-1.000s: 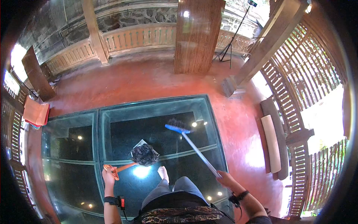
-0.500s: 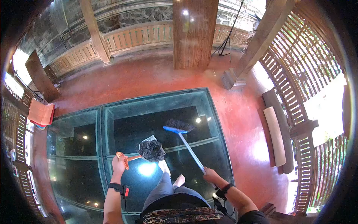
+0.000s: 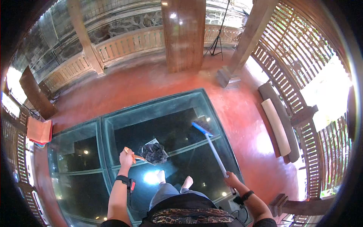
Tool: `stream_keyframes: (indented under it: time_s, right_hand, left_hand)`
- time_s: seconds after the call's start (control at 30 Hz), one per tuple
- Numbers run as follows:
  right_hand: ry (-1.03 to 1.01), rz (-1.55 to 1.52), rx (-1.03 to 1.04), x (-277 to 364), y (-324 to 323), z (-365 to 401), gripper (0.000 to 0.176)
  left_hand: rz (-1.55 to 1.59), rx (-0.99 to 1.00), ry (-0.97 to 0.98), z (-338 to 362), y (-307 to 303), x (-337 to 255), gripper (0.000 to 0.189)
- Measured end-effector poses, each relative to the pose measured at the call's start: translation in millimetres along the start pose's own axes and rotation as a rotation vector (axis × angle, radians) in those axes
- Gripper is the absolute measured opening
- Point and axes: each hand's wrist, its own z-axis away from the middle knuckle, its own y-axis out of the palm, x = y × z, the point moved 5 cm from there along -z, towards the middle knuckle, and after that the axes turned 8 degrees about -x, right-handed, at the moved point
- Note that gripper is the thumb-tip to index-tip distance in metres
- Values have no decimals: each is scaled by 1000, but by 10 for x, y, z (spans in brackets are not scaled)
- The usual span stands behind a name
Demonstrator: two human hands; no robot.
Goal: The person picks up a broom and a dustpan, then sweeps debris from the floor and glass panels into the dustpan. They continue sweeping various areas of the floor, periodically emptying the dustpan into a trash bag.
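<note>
In the head view, two bare hands, one broom and one dustpan are seen. The dustpan's orange handle (image 3: 139, 157) is gripped by the left hand (image 3: 126, 156), with the fingers closed around it. The broom (image 3: 217, 154) is held by the right hand (image 3: 233, 181), its fingers wrapped round the upper part of the shaft. The dustpan (image 3: 153, 141) is held out over the glass floor (image 3: 132, 130), ahead of two bare feet, the left foot (image 3: 161, 176) and the right foot (image 3: 187, 182). One black bag (image 3: 154, 153) is seen at the pan; whether it is tucked inside or pulled around cannot be told. The broom head (image 3: 202, 129) is angled farther forward, to the right of the bag and well apart from it; whether the glass is touched by its bristles cannot be told.

The bag is crinkled, glossy and rounded, like thin plastic. The shaft is slim, straight and pale; the head is blue, long and narrow, with dark bristles. The glass is smooth and framed in strips, and lights are mirrored in it. It is bordered by a polished red floor (image 3: 138, 87), on which two long rolls, a cream roll (image 3: 276, 126) and a dark roll (image 3: 281, 119), are laid side by side.
</note>
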Motion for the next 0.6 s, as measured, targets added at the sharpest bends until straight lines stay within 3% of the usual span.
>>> stream_keyframes:
  time_s: [0.07,0.13,0.27,0.37,0.6]
  right_hand:
    - [44,43,-108,124,91,-164,31]
    - [117,49,-18,-10,412,-508,31]
    - [197,175,145,180,830,-463,33]
    - [155,158,227,773,835,75,35]
    - [-46,121,441,1230,1264,633,36]
  left_hand:
    - [-27,36,-29,-60,12,-242,27]
    - [-137,62,58,-204,80,-353,29]
    - [-143,53,-35,-438,439,-327,30]
    - [-280,90,-6,-307,377,-1011,33]
    - [-333,164,59,-424,947,-1196,39]
